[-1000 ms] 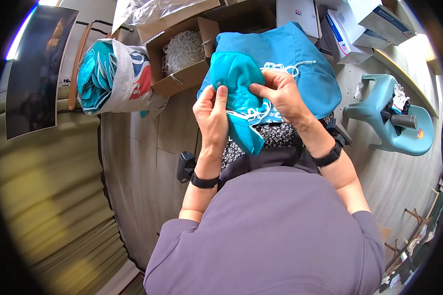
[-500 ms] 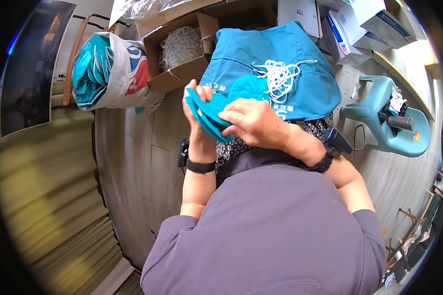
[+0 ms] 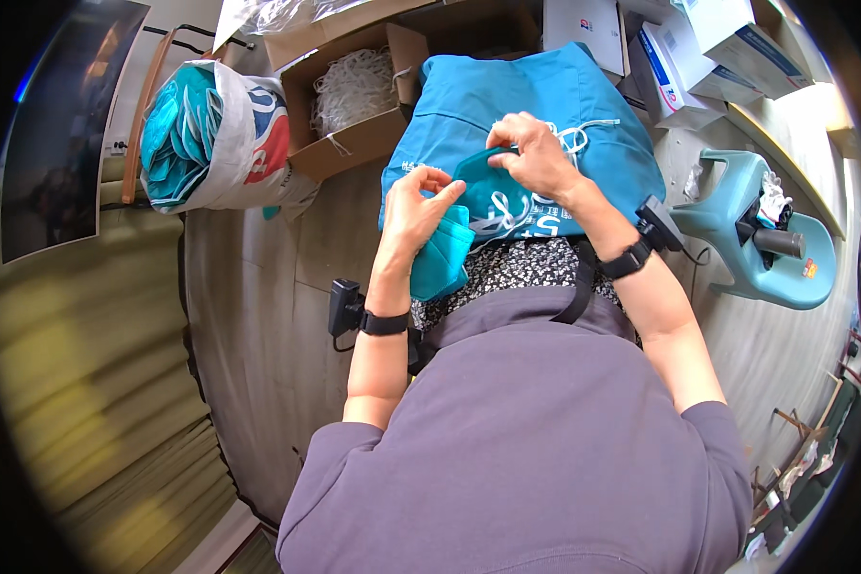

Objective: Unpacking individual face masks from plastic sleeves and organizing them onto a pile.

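Note:
Over my lap lies a blue cloth (image 3: 536,91) with white print. My left hand (image 3: 413,212) is closed on several flat teal fabric pieces (image 3: 441,256), which hang below its palm. My right hand (image 3: 536,158) pinches the upper edge of another teal fabric piece (image 3: 485,182); the left fingertips are at that piece's left edge, and whether they grip it I cannot tell. White cord (image 3: 500,216) lies in loops at its lower part. More white cord (image 3: 576,142) rests on the cloth, partly hidden behind the right hand.
A white bag (image 3: 239,143) full of teal pieces (image 3: 182,134) stands at the left. Beside it, a cardboard box (image 3: 352,143) holds a heap of white cord (image 3: 354,91). White boxes (image 3: 679,86) are stacked at the far right. A blue-green plastic stool (image 3: 737,273) carries small items.
The teal stack in my left hand has swung downward. My right hand has moved up and right from the stack to the piece on the cloth. White cord now shows over that piece.

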Action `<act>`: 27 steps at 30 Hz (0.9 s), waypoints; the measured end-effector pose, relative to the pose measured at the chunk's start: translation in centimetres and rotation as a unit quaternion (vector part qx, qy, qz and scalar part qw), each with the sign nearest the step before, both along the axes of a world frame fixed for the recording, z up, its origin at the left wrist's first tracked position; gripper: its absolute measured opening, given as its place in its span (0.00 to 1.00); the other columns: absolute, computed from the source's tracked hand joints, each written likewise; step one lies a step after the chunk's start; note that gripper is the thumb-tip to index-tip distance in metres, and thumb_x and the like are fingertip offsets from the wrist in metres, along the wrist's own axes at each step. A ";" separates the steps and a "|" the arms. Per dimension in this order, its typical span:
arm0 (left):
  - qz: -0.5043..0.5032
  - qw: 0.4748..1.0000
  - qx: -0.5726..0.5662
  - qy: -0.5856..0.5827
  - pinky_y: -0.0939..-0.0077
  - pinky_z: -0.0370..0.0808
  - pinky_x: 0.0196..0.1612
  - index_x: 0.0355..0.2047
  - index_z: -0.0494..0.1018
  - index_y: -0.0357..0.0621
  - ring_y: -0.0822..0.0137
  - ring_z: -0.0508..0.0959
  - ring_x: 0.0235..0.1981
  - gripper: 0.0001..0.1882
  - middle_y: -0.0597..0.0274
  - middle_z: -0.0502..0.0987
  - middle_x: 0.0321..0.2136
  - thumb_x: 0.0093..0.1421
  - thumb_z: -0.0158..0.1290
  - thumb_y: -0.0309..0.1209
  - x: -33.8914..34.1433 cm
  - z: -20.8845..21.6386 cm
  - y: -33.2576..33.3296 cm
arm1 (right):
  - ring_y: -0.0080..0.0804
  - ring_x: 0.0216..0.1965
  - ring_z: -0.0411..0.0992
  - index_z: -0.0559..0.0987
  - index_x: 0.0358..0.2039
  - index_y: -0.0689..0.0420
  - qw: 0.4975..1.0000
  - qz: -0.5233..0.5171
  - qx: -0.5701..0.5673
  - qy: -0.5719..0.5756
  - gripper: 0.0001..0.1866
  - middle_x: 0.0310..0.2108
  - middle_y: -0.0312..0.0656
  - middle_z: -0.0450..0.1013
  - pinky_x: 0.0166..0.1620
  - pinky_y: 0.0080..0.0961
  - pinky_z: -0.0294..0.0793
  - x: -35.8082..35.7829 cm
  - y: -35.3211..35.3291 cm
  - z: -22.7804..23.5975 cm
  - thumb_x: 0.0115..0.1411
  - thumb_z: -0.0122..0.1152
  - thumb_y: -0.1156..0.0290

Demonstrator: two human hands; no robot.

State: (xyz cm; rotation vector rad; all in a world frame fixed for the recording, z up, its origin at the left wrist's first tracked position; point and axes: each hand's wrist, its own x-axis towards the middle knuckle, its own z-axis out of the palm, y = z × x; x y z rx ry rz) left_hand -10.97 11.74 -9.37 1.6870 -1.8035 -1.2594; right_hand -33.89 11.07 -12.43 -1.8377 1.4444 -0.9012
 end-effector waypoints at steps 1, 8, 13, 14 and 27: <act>0.003 0.999 0.004 0.038 0.80 0.73 0.34 0.38 0.80 0.39 0.78 0.75 0.31 0.14 0.65 0.79 0.29 0.56 0.66 0.35 -0.1 0.0 0.0 | 0.40 0.40 0.72 0.81 0.32 0.57 0.998 -0.011 -0.029 -0.051 0.10 0.32 0.41 0.77 0.46 0.34 0.73 -0.4 0.1 0.8 0.47 0.70 0.76; 0.017 0.963 0.008 0.268 0.85 0.66 0.22 0.39 0.80 0.41 0.83 0.73 0.24 0.11 0.73 0.77 0.23 0.60 0.64 0.32 -2.0 2.9 0.9 | 0.13 0.35 0.70 0.80 0.36 0.59 0.912 -0.039 0.069 -0.403 0.03 0.32 0.29 0.76 0.41 0.13 0.73 -1.5 0.0 4.2 0.61 0.63 0.79; -0.011 0.967 -0.042 0.249 0.83 0.63 0.22 0.32 0.82 0.40 0.85 0.67 0.20 0.12 0.77 0.75 0.21 0.66 0.58 0.36 -3.6 3.4 1.2 | 0.27 0.35 0.76 0.81 0.39 0.57 0.963 -0.134 -0.094 -0.215 0.10 0.33 0.37 0.78 0.45 0.22 0.75 -0.3 0.0 3.3 0.55 0.68 0.77; 0.015 0.969 -0.036 0.245 0.83 0.62 0.22 0.31 0.82 0.40 0.85 0.66 0.20 0.12 0.78 0.74 0.20 0.66 0.58 0.36 -3.8 3.2 1.3 | 0.35 0.33 0.75 0.80 0.36 0.55 0.943 -0.216 -0.250 -0.033 0.11 0.32 0.39 0.77 0.43 0.29 0.74 0.0 0.0 3.3 0.52 0.71 0.74; 0.143 0.932 -0.065 0.327 0.85 0.61 0.24 0.35 0.82 0.41 0.85 0.65 0.23 0.10 0.76 0.76 0.25 0.66 0.57 0.34 -6.6 3.3 2.1 | 0.41 0.37 0.79 0.75 0.34 0.60 0.968 -0.168 -0.103 -0.154 0.15 0.33 0.45 0.78 0.39 0.30 0.77 3.0 3.9 4.8 0.49 0.73 0.74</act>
